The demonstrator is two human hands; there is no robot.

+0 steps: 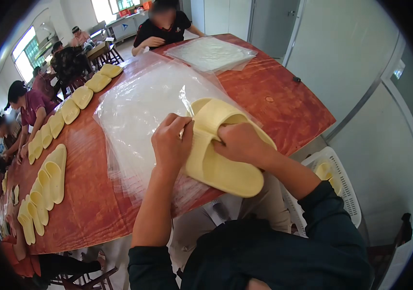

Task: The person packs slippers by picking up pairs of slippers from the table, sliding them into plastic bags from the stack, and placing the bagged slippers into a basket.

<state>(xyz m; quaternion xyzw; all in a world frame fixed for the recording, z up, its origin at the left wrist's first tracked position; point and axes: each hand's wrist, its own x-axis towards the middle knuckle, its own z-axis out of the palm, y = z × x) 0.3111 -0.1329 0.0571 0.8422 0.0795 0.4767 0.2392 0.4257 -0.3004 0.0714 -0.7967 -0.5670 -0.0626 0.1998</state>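
A pair of pale yellow slippers (225,169), laid together, is tilted over the near edge of the table. My right hand (245,145) reaches under the strap of the upper slipper, its fingers curled around it. At the slippers' left side, my left hand (171,142) is closed in a pinch. A shiny fold of clear plastic bag (183,96) rises by its fingertips, which seem to grip it. Beneath both hands lies a stack of clear plastic bags (138,106), spread on the reddish wooden table (85,193).
Yellow slippers stand in a row (56,123) along the table's far left side, with another group (44,188) nearer. More clear bags (211,53) lie before a person (163,29) opposite. A white basket (346,186) holding yellow slippers is at my right. Several people sit at left.
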